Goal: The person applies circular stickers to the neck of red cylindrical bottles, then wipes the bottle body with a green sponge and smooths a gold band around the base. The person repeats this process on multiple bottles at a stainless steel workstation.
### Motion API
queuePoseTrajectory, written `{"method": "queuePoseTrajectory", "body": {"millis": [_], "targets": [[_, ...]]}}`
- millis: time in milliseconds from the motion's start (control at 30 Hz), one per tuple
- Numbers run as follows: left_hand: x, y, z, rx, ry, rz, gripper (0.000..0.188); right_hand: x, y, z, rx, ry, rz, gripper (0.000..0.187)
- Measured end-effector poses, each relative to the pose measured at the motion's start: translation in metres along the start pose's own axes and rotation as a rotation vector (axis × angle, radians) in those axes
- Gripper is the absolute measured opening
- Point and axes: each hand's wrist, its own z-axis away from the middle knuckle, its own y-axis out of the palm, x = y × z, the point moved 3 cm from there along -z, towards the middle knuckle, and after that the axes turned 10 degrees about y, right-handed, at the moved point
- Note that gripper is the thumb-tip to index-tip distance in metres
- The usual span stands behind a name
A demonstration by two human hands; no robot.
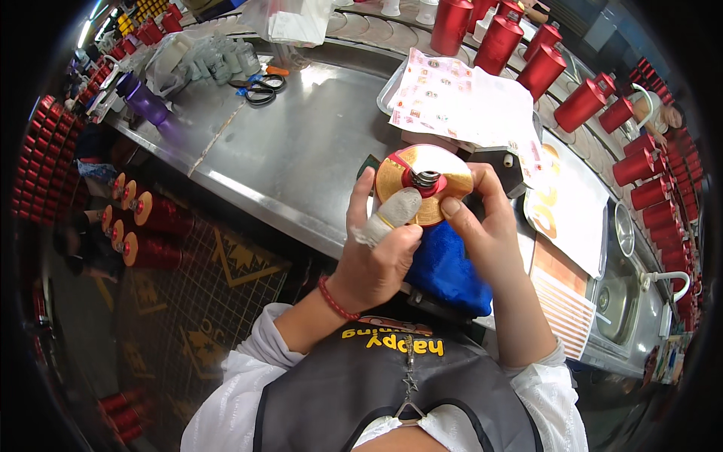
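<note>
Both hands hold a red bottle (415, 179) with its threaded neck facing up toward me. A round gold label (392, 183) lies around the neck on the bottle's top. My left hand (376, 252) grips the left side, and a digit wrapped in a white cover (396, 208) presses on the label near the neck. My right hand (489, 218) is closed on the right side, its thumb on the label's edge, which looks slightly raised there. Below the bottle is a shiny blue cloth-covered bundle (448, 267). Most of the bottle's body is hidden.
Ahead is a metal table (279, 158) with black scissors (260, 90) and a purple bottle (143, 99). Printed label sheets (467, 102) lie in a tray at the right. Beyond runs a conveyor carrying several red bottles (500, 44). More gold-topped bottles (154, 211) stand low at the left.
</note>
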Motion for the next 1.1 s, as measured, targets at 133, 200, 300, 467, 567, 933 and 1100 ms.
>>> {"method": "queuePoseTrajectory", "body": {"millis": [133,200,300,467,567,933,1100], "targets": [[-0.013,0.014,0.008,-0.039,0.051,-0.126,0.040,0.006,0.002,-0.003,0.075,-0.021,-0.070,0.022],[-0.014,0.008,0.001,-0.014,0.008,-0.017,0.042,-0.001,0.000,-0.003,0.061,0.014,-0.086,0.023],[-0.005,0.003,0.001,-0.134,-0.036,0.252,0.041,-0.006,0.001,-0.002,0.046,0.053,-0.129,0.024],[0.003,0.010,-0.003,-0.313,-0.054,0.407,0.042,-0.003,0.005,-0.003,-0.012,-0.038,-0.038,0.021],[0.006,0.006,-0.003,-0.227,-0.004,0.295,0.042,-0.008,0.004,-0.003,0.005,0.040,-0.117,0.020],[-0.003,0.007,-0.003,-0.182,-0.067,0.431,0.038,-0.008,0.000,0.005,-0.005,0.110,-0.120,0.022],[0.008,0.011,-0.022,-0.450,-0.316,0.729,0.044,0.005,-0.001,0.005,-0.026,-0.108,0.093,0.028]]}}
